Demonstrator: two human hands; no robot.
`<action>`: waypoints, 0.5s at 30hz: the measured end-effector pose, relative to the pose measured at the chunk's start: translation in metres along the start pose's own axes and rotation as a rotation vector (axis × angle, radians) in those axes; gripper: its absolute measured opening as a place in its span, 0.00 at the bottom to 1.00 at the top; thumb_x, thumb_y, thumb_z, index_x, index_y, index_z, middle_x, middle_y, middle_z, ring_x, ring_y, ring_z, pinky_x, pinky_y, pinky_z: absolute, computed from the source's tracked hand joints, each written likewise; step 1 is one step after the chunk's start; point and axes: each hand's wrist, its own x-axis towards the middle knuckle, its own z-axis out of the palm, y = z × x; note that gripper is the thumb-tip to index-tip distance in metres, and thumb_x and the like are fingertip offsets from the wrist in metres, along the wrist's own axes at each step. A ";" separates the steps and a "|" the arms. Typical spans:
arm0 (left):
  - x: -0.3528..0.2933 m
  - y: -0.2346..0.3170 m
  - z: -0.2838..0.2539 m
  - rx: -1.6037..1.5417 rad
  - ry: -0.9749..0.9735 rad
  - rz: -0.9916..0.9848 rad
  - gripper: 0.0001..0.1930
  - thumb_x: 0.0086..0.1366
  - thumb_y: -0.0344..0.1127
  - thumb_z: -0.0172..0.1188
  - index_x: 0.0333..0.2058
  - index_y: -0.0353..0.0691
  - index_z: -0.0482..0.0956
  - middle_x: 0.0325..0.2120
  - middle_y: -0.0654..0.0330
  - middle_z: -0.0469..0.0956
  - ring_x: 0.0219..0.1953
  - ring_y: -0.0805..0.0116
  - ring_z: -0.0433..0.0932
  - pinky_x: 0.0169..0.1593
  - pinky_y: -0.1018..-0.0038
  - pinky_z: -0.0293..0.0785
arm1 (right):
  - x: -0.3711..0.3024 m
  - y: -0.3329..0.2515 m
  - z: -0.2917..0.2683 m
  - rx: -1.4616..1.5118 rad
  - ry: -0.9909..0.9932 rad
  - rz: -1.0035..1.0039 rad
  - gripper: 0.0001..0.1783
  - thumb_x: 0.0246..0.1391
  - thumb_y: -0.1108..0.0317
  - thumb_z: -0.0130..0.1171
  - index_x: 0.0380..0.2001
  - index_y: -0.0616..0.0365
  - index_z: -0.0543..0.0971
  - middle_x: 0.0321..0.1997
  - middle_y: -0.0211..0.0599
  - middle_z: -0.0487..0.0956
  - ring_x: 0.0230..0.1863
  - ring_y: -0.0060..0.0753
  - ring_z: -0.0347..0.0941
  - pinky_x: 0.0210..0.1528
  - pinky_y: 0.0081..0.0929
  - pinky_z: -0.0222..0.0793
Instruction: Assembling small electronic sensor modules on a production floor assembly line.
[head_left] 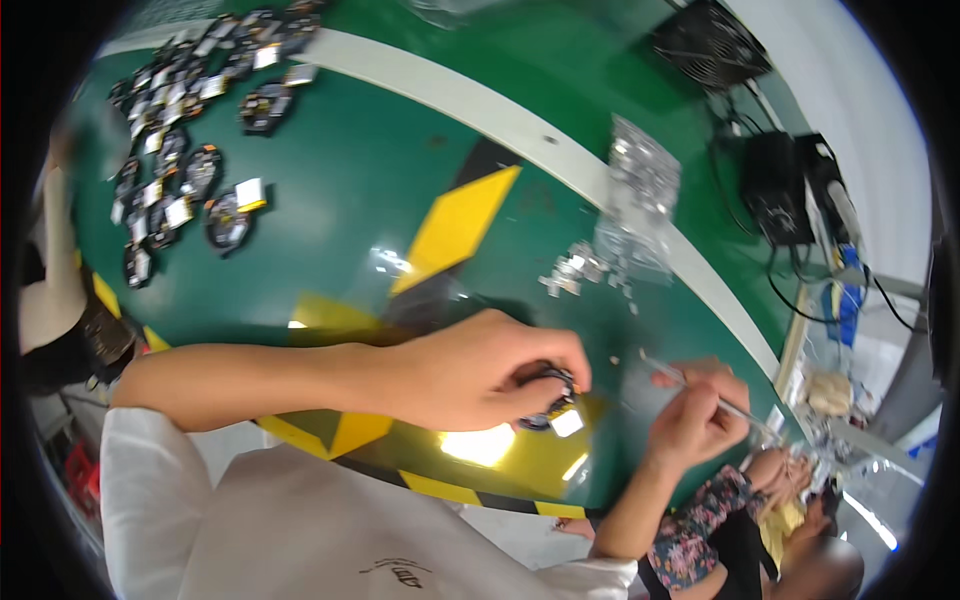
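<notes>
- Left hand [470, 372] curled tight around a small black round part [553, 398], fingers wrapped over its top; part pinned at the fingertips, low against the green mat [380, 170].
- Small white tag [567, 422] sticking out just below the part, on the side toward the right hand.
- Right hand [697, 412] pinched shut on a thin metal tool [700, 390], thumb and fingers together on its shaft.
- Tool's long axis slanted: one end up and toward the left hand, the other down and away past the right hand's far side.
- Near tip just beside the black part, a small gap between; touching or not, can't tell.
- Key relation: part sits directly to the left of the right hand, level with it, near; tool tip nearer to it than the right-hand fingers.
- Forearms come in from opposite sides, hands almost meeting over the yellow patch [490, 445] on the mat.
- Clear plastic bag [640, 190] with small metal bits [575, 268] spilled beside it: beyond both hands, well apart.
- Cluster of similar black parts with white tags [185, 190]: far beyond the left forearm, well apart.
- Another person [740, 520] just under the right hand, below the mat edge; not involved.
</notes>
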 end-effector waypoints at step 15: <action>0.006 0.008 -0.002 0.096 -0.099 -0.062 0.09 0.71 0.25 0.52 0.45 0.37 0.78 0.34 0.61 0.82 0.28 0.76 0.80 0.31 0.76 0.78 | 0.017 0.006 -0.008 -0.061 0.095 0.458 0.12 0.66 0.69 0.58 0.38 0.72 0.78 0.32 0.49 0.82 0.30 0.34 0.81 0.31 0.25 0.77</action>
